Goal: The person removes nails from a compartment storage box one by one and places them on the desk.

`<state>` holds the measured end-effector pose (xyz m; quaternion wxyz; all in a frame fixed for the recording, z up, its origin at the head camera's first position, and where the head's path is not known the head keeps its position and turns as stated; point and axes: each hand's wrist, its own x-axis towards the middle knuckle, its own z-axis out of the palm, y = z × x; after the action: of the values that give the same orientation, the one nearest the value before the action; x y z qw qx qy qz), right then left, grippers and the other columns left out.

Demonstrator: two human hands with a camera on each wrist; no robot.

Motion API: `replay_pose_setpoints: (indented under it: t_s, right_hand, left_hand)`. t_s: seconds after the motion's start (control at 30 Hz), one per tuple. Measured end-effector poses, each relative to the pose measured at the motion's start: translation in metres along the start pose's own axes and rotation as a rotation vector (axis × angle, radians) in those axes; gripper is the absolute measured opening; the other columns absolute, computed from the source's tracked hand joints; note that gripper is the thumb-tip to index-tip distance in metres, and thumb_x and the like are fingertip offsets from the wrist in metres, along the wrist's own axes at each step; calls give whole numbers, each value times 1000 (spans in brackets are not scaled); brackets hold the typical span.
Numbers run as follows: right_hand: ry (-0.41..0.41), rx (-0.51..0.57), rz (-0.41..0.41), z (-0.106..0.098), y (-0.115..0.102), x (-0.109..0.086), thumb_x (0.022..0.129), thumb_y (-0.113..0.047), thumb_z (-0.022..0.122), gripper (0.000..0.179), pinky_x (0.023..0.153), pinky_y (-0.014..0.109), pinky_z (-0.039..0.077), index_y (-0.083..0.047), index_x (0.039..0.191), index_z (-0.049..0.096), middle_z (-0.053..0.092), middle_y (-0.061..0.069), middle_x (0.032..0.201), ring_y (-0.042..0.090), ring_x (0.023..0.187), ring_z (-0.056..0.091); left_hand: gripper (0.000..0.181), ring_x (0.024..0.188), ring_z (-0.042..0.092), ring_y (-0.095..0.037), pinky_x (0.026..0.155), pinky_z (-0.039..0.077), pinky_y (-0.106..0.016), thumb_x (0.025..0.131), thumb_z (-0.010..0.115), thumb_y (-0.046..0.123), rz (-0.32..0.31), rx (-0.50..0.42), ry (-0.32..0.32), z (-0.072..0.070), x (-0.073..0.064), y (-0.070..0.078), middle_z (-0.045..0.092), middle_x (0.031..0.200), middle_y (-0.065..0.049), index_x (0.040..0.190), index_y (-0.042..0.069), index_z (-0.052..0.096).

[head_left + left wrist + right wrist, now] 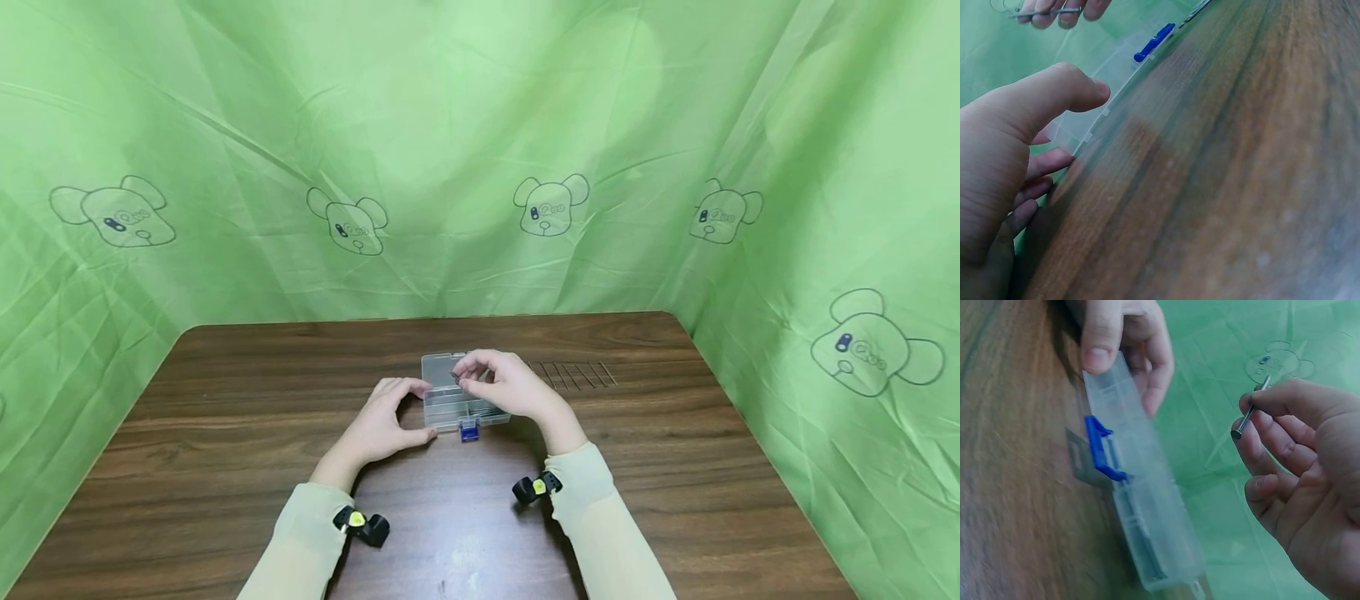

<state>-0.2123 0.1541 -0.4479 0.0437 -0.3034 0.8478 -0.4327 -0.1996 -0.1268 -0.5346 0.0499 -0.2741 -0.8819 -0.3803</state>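
A clear plastic compartment box (442, 408) with a blue latch (468, 431) lies on the table. My left hand (382, 421) holds the box's left end, thumb at the front edge and fingers around the far side. Between the thumb and fingers of my right hand (1310, 444) is a metal nail (1251, 412), tilted, its flat head pointing down. That hand is above the box in the head view and hides part of it. Dark, thin pieces (1147, 544) show through the wall of a compartment beyond the latch in the right wrist view.
Several nails (577, 376) lie side by side in a row on the brown wooden table (225, 433), right of the box. Green cloth (450, 125) printed with bear-like heads hangs behind the table and along its sides.
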Motion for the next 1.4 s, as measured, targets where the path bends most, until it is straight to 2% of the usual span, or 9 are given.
replay_pose_setpoints:
  t_s: [0.1,0.27,0.47,0.6,0.9,1.03,1.2,1.3,1.4]
  right_hand:
    - [26,19,-8,-4,-2,-4,103,-13,73,18,82,36,59,-12,121,76,75,-4,101,13,96,68]
    - [82,36,-6,-13,-6,-13,103,-13,75,18,81,34,59,-12,121,76,75,-4,102,14,96,69]
    - [107,103,29,-29,-14,-32,101,-13,78,19,80,32,59,-9,119,75,75,-2,100,18,94,70]
    - [120,97,54,-39,-13,-47,100,-13,79,20,80,31,59,-6,119,75,76,-1,101,20,93,70]
    - [258,112,185,-57,15,-77,96,-9,84,23,78,27,60,-3,117,76,79,7,102,19,90,73]
    - [288,110,251,-65,25,-89,96,-10,84,24,73,26,59,-4,117,75,78,8,101,18,85,73]
    - [281,66,323,-72,37,-102,94,-13,87,23,72,27,58,-5,112,75,77,7,98,19,82,72]
    - [265,26,334,-74,45,-107,93,-13,86,23,77,27,58,-3,111,75,77,7,99,19,86,72]
    - [258,1,343,-74,51,-110,94,-13,85,23,76,28,56,-2,113,75,77,7,100,20,87,72]
  left_hand:
    - [71,131,52,-26,114,42,-50,77,98,36,-9,6,3,-1,-2,-1,69,123,4,138,17,67]
    - [70,131,52,-26,114,41,-50,77,98,36,-14,12,7,-1,-2,-1,69,123,4,137,18,67]
    - [70,131,52,-26,115,41,-51,78,97,37,-12,12,1,0,0,0,69,124,5,138,18,67]
    - [70,132,52,-26,115,41,-51,79,97,38,-15,9,-6,1,0,0,69,124,5,139,18,67]
    - [69,133,51,-26,115,42,-51,80,97,37,-28,9,-12,0,0,1,68,124,5,139,17,67]
    - [69,133,51,-27,115,41,-52,80,96,37,-28,2,-9,-1,-1,2,69,124,4,139,17,67]
    - [69,134,51,-26,115,42,-52,80,96,37,-31,2,-6,-2,-1,2,69,125,4,139,19,67]
    - [69,134,51,-25,115,42,-52,80,96,37,-34,6,-10,-1,-1,2,68,126,5,140,20,66]
    - [69,134,50,-25,116,42,-52,80,96,38,-36,6,-12,0,-1,2,68,126,6,140,21,66]
